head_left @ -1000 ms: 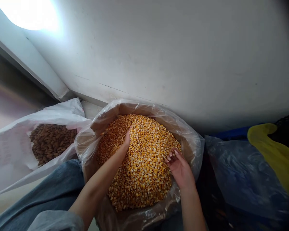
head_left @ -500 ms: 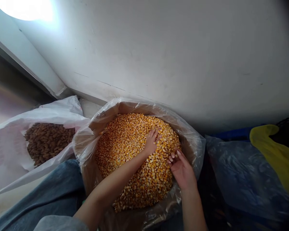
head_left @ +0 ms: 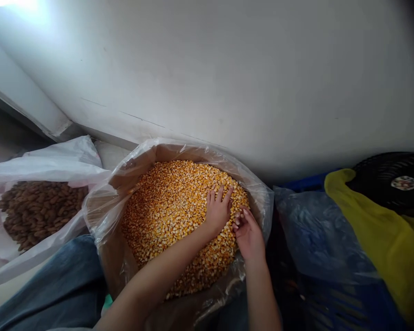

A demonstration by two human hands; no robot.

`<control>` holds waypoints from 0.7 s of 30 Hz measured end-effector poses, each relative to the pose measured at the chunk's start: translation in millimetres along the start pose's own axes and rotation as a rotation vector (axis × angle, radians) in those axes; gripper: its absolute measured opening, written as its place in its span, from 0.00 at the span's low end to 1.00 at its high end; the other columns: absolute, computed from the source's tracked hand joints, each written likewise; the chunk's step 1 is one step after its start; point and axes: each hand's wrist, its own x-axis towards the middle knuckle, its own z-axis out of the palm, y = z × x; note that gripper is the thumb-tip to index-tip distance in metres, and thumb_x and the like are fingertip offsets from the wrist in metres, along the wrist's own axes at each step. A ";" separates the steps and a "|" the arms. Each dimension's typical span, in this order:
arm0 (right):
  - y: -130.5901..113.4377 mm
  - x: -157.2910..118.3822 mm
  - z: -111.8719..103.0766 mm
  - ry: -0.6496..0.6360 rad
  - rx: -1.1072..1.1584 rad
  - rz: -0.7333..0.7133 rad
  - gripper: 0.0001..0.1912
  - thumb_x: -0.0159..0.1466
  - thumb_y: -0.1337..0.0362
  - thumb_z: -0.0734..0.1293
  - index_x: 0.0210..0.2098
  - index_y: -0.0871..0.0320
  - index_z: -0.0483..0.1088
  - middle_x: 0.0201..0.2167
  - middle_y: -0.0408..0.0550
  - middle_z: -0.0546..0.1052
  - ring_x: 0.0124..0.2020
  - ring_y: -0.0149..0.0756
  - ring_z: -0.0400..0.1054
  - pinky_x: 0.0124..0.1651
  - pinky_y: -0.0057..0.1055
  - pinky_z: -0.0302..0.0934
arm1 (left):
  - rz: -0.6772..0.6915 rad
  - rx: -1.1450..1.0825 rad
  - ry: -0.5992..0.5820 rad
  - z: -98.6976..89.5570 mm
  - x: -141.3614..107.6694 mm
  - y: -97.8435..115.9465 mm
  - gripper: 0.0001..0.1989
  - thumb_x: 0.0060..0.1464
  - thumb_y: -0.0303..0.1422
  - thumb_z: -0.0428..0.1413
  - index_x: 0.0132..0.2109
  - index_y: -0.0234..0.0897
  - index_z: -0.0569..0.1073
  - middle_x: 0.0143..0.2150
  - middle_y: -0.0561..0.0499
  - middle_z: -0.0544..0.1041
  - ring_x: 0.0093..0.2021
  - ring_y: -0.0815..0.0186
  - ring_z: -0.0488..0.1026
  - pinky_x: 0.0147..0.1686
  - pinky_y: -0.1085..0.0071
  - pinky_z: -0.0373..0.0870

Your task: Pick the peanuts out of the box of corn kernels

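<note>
Yellow and orange corn kernels (head_left: 172, 202) fill a round container lined with a clear plastic bag (head_left: 262, 195). My left hand (head_left: 218, 211) rests palm down on the right part of the kernels, its fingers spread and pointing away from me. Just right of it, my right hand (head_left: 250, 233) is at the right edge of the corn, palm turned up and inward, fingers loosely curled and apart. No object shows in the right palm.
At the left, a white sack (head_left: 65, 168) holds brown pellet-like pieces (head_left: 43, 209). A pale wall (head_left: 227, 82) rises behind. To the right are a bluish plastic bag (head_left: 320, 234), a yellow cloth or bag (head_left: 376, 234) and a black fan-like grille (head_left: 389, 179). My jeans-covered leg (head_left: 62, 280) is lower left.
The view has shifted right, showing more of the black grille. My left hand has turned flatter, with its back up and fingers spread. My right hand has come nearer to the left one.
</note>
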 end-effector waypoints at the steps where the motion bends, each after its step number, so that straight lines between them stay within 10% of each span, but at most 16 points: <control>1: -0.1 0.3 -0.3 0.005 0.000 -0.006 0.13 0.46 0.64 0.69 0.32 0.55 0.68 0.23 0.37 0.66 0.20 0.20 0.56 0.19 0.17 0.52 | 0.031 0.010 -0.003 -0.1 -0.2 0.9 0.22 0.55 0.31 0.40 0.58 0.46 0.53 0.59 0.52 0.54 0.58 0.57 0.49 0.54 0.56 0.49; 21: -4.4 -13.8 2.7 -0.003 -0.080 -0.052 0.15 0.46 0.62 0.69 0.34 0.53 0.66 0.24 0.37 0.67 0.19 0.19 0.58 0.14 0.15 0.46 | 0.045 0.028 -0.096 6.9 -8.8 4.4 0.28 0.52 0.41 0.44 0.59 0.49 0.48 0.62 0.52 0.46 0.57 0.49 0.50 0.54 0.50 0.45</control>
